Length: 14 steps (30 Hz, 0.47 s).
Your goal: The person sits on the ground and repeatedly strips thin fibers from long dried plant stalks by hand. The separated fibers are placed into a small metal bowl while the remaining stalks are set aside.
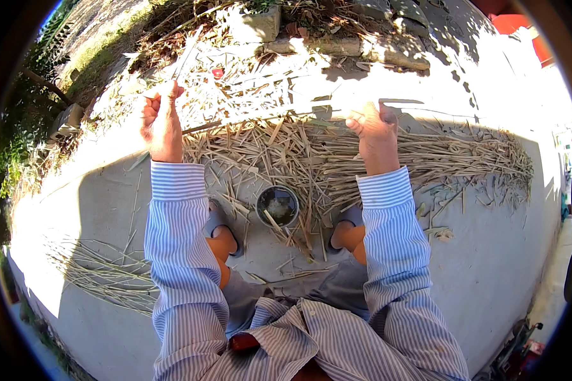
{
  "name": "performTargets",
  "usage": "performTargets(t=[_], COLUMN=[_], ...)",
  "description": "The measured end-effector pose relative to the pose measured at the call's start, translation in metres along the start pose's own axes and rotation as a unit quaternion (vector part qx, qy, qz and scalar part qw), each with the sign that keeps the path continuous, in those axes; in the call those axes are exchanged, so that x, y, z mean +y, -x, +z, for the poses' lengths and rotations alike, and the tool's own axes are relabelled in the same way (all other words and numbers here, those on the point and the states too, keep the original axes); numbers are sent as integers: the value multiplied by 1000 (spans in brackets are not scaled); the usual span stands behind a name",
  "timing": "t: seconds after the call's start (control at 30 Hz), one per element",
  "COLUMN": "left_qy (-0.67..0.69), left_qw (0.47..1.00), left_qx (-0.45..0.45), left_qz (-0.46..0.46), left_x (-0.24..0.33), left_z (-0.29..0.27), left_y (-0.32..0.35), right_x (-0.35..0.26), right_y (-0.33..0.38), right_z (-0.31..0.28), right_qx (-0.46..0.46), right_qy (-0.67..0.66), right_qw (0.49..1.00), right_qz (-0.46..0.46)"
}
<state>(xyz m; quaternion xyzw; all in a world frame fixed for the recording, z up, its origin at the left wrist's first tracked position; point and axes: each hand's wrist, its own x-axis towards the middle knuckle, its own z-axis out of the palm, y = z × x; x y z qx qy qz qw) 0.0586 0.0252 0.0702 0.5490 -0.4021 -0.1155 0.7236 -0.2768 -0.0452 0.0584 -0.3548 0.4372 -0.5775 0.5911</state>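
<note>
My left hand (163, 124) is raised at the far left, closed with its thumb upward. A thin pale strip (189, 54) rises from its fingertips, blending into the sunlit litter behind. Across from it, my right hand (375, 130) is closed in a pinch. A thin dark stalk (401, 100) sticks out to the right of its fingers; glare hides where it is gripped. Below the hands, cut dry stalks (279, 143) lie in a loose heap. A long bundle of stalks (451, 155) stretches to the right. Between my feet stands a round bowl (278, 206) of dark liquid.
A smaller bundle of thin stalks (105, 270) lies on the concrete floor (489, 254) at the left. Stone blocks (349, 47) edge the ground at the back. Red objects (511, 24) stand far right. Pale shavings (248, 82) cover the sunlit floor beyond.
</note>
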Motion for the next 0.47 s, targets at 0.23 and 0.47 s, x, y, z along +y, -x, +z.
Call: performTargets(t=[0.23, 0.47], left_qy=[-404, -402], left_qw=[818, 807], left_qx=[-218, -367], left_qz=[347, 231], left_x=[30, 4], left_z=[43, 28], left_y=[34, 32], right_x=[15, -9], right_y=[2, 6], right_z=[6, 13], right_qx=[-44, -129], right_qy=[-16, 4], right_qw=[999, 991], right_qz=[-27, 30])
